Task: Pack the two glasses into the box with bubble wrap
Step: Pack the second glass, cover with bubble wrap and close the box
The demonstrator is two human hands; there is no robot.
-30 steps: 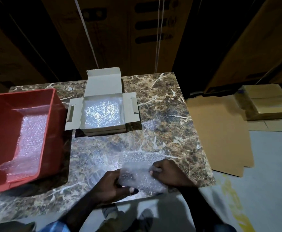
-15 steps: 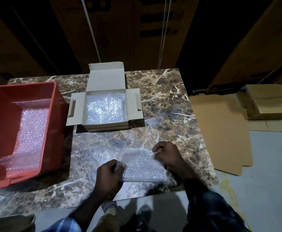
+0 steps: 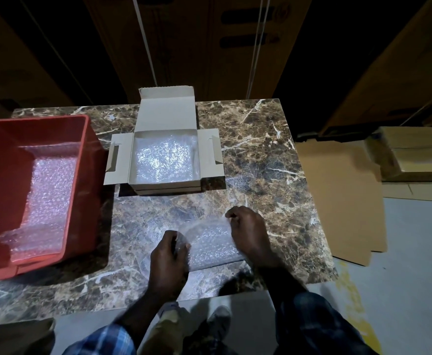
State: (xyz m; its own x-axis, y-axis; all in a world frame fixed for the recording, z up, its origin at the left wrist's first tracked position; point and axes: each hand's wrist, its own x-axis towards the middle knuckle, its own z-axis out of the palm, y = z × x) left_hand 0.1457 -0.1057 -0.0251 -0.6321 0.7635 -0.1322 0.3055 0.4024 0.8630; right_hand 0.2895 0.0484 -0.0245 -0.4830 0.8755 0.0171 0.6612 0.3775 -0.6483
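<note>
A bubble-wrap bundle (image 3: 211,245) lies on the marble table (image 3: 274,160) near its front edge. My left hand (image 3: 168,260) grips the bundle's left end. My right hand (image 3: 250,234) pinches the wrap's far right corner. What is inside the bundle is hidden. Behind it stands an open grey cardboard box (image 3: 166,187), flaps spread, with bubble wrap (image 3: 162,160) filling its inside. Any glass in the box is hidden under that wrap.
A red plastic bin (image 3: 2,139) holding a strip of bubble wrap (image 3: 47,201) sits at the table's left. Flat cardboard sheets (image 3: 338,201) and stacked cartons (image 3: 412,155) lie on the floor to the right. Dark cartons stand behind the table.
Both hands have moved the bundle a little away from the table's front edge, and my right hand has shifted up to the wrap's far corner.
</note>
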